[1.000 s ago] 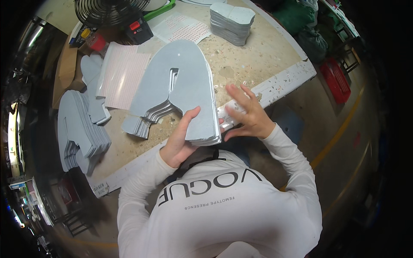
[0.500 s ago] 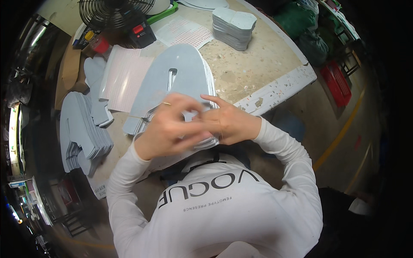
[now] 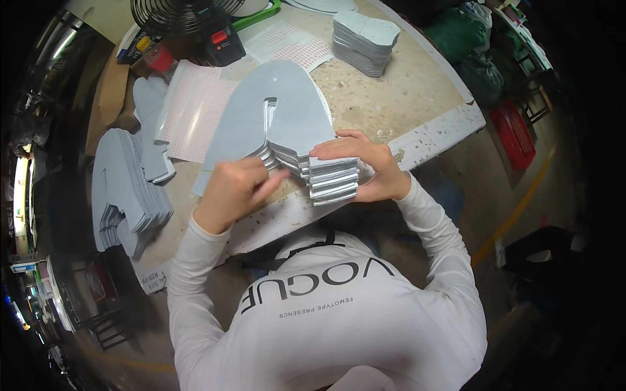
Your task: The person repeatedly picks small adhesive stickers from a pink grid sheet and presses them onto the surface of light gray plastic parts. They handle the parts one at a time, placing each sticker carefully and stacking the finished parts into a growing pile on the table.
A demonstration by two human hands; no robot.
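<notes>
A thick stack of grey-blue U-shaped cut pieces (image 3: 297,107), white and silvery along its edges, lies on the table in front of me. My right hand (image 3: 375,166) grips the near end of the stack's right leg, fingers over the top and thumb low at the side. Over the near end of the left leg, my left hand (image 3: 236,190) is closed, slightly blurred, its thumb toward the gap between the legs. What its curled fingers hold, if anything, is hidden.
More U-shaped pieces (image 3: 124,186) lie stacked at the left. Dotted pink-and-white sheets (image 3: 199,114) lie beside the main stack. A black fan (image 3: 186,16) stands at the back, and a small stack of grey pieces (image 3: 365,49) at back right. A red crate (image 3: 513,133) is off the table's right side.
My hands were together over the near part of the stack and have moved apart. The right hand has moved right onto the right leg's end; the left has shifted left and down.
</notes>
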